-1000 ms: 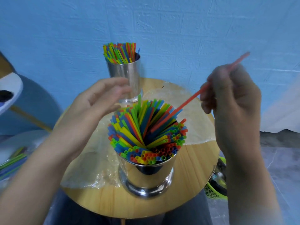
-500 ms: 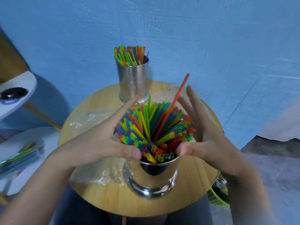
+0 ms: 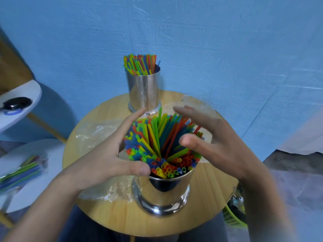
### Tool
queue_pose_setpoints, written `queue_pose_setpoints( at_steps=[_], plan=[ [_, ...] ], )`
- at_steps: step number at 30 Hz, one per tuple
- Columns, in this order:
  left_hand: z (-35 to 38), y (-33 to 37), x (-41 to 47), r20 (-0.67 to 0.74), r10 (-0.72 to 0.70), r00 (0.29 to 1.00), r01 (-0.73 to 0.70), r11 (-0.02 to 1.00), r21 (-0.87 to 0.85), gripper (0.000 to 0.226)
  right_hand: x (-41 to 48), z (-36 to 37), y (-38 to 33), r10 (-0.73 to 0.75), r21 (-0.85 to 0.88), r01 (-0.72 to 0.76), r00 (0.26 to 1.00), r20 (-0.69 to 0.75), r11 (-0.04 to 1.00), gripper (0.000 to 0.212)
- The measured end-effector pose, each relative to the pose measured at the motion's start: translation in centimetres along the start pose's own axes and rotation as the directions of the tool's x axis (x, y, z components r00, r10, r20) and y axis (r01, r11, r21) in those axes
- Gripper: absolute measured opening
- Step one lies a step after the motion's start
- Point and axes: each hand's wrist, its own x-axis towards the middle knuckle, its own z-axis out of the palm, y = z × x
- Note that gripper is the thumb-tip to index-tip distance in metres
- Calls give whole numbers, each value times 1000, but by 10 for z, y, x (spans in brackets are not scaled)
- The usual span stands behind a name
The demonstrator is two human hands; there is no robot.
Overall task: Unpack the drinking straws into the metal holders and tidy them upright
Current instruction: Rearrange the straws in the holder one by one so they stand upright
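a: head view. where are the straws?
b: the straws (image 3: 157,142) stand in the near holder (image 3: 166,193) on the surface (image 3: 209,198), fanned out wide. a far bunch (image 3: 139,64) sits in the far holder (image 3: 144,91) by the wall, closer to upright.
a: hands?
b: the left hand (image 3: 104,154) cups the left side of the fan, fingers straight, thumb against the front ends at the rim. its grip is apart, clamped on nothing. the right hand (image 3: 218,145) is over the right side, fingers spread, grip likewise apart. it is too blurred to tell whether its fingertips touch.
a: long axis?
b: foot in the holder, open end up. most lean outward from the centre. the front ones tilt toward the camera, and a few green and red ones lean back.
a: handling?
b: judged light, thin, smooth tubes that slide past each other and kink if squeezed. best gathered as one bundle, palms on opposite sides below the tips, pressed inward gently. a hard sideways push might rock the holder.
a: anything else?
b: a clear wrapper (image 3: 94,133) lies on the surface, left of the holder.
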Motion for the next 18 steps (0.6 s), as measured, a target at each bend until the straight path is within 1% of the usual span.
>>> queue_pose_setpoints(
  at_steps=[2,3,6,8,11,12,13,15,16,18],
  plan=[
    [0,-3,-3,1,-8,1000,8,1000,-6,117,-7,5,3,-30,57,28,999,37,998,79],
    [0,-4,-4,5,-13,1000,13,1000,-9,118,-10,5,5,-35,105,31,999,37,994,81],
    [1,-2,-4,39,-13,999,13,1000,3,118,-14,0,10,-19,223,16,1000,9,975,99],
    [2,-1,-2,78,1,997,-1,1000,4,108,-14,1,11,-2,218,-7,999,40,976,101],
    [3,2,0,121,2,993,-3,1000,2,89,-16,10,13,-6,209,-8,998,65,978,89],
    [2,2,-1,123,0,992,-2,1000,11,86,-19,11,15,2,235,-16,998,61,972,93],
    [0,1,-1,122,-1,992,-2,1000,22,84,-22,12,18,17,268,-35,998,67,963,101],
    [-4,1,-2,130,-6,992,0,999,40,84,-28,12,22,44,320,-86,990,137,943,116],
    [-5,2,-2,136,-9,991,3,999,47,85,-30,13,22,47,322,-107,981,191,941,117],
    [-3,4,3,152,-4,988,-1,999,35,85,-28,14,19,51,286,-131,962,268,949,102]
  ],
)
